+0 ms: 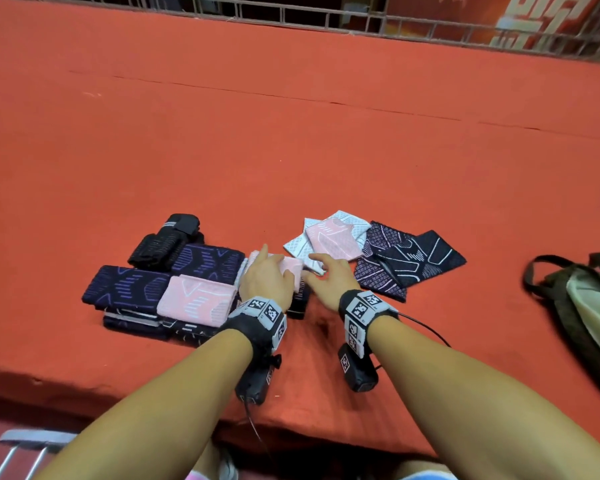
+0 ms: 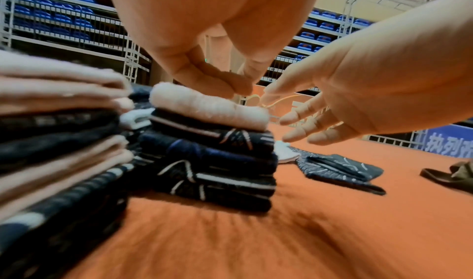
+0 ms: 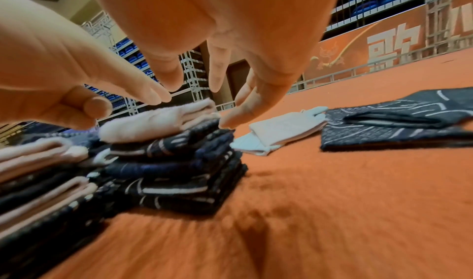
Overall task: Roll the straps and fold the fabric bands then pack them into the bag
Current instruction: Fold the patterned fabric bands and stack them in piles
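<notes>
- Resting atop a folded pink band [image 2: 208, 109], left hand [image 1: 265, 278] has fingers loosely bent, nothing gripped.
- Right hand [image 1: 329, 277] hovers just beside it, fingers spread & relaxed, holding nothing.
- Pink band tops a dark folded stack [image 3: 174, 172] on orange table [image 1: 291, 150].
- Unfolded bands [image 1: 378, 254] lie to the right; bag [image 1: 582, 306] at far right edge.

The head view looks forward and steeply down from above the near edge of the red table [image 1: 291, 133], taking in both forearms and the railing [image 1: 326, 15] past the far edge. Each wrist view sits low, close over the tabletop, looking along the palm toward the far edge. All three share the stack of folded bands [image 2: 210, 158] topped by a pink band [image 3: 153, 121]; each wrist view also catches the other hand.
</notes>
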The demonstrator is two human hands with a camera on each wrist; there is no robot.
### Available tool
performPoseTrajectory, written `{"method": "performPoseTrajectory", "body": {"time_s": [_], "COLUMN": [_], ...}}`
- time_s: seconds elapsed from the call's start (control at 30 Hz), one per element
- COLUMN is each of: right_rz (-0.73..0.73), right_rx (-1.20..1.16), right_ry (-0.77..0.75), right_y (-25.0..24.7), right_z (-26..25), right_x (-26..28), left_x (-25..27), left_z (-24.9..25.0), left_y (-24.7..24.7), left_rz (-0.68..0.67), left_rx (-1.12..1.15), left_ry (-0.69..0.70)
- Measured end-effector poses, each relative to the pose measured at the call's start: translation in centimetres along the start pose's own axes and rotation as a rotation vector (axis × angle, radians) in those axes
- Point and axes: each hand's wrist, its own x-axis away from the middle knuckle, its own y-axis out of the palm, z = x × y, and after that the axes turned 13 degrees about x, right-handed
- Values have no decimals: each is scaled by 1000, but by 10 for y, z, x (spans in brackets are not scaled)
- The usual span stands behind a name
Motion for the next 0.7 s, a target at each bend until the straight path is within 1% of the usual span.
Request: {"method": "performPoseTrajectory", "body": {"time_s": [0.1,0.23,0.3,0.33,0.37,0.4,0.47,0.53,0.57,0.6,0.7], "right_rz": [49,51,41,39,39,42,49,48,48,53,37], "right_rx": [-60,-103,-95,-88,-80,-76,-74,-64,-53,-44,-27], "right_ry": [58,136,153,163,177,192,213,214,214,208,186], "right_y": [-12,-21,-24,-24,-25,-25,-25,-27,-28,-30,-31], "right_z": [19,43,53,58,64,69,78,85,88,91,99], "right_x": [-9,-19,-26,-29,-33,-37,-45,-54,-59,-66,-85], "left_x": [0,-1,-3,-3,-4,-5,-10,-20,-28,-39,-73], "left_z": [13,27,35,40,46,53,66,74,76,74,50], "left_y": [9,25,38,44,51,59,75,92,102,116,162], "left_rz": [11,5,-30,-66,-100,-137,-198,-232,-236,-213,-111], "left_rx": [60,152,220,271,334,400,539,632,650,648,615], "left_ry": [22,91,135,127,96,37,-133,-272,-323,-364,-476]}}
